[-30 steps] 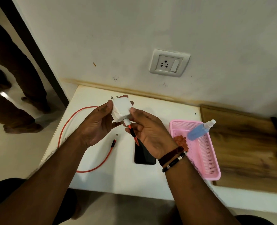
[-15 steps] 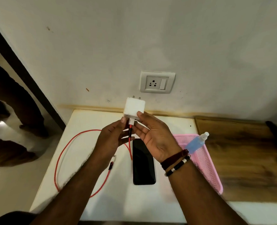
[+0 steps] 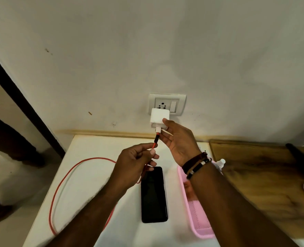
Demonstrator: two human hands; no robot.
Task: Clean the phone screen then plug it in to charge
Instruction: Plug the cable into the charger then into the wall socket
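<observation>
My right hand (image 3: 179, 141) holds a white charger block (image 3: 159, 119) up against the lower left of the white wall socket (image 3: 167, 104); whether its pins are in the holes is hidden. A red cable (image 3: 65, 177) runs from the block's underside, and my left hand (image 3: 138, 163) pinches it just below the black plug end. The black phone (image 3: 153, 195) lies screen up on the white table (image 3: 87, 148), under my hands. The cable loops over the table's left part.
A pink mesh tray (image 3: 197, 216) sits to the right of the phone, with a spray bottle's white cap (image 3: 221, 162) showing behind my right wrist. A wooden board (image 3: 261, 175) lies further right. A person's legs (image 3: 14, 145) stand on the floor at left.
My right hand has lifted the charger block from above the table up to the wall socket. My left hand has slid down the cable, and the view has tilted upward.
</observation>
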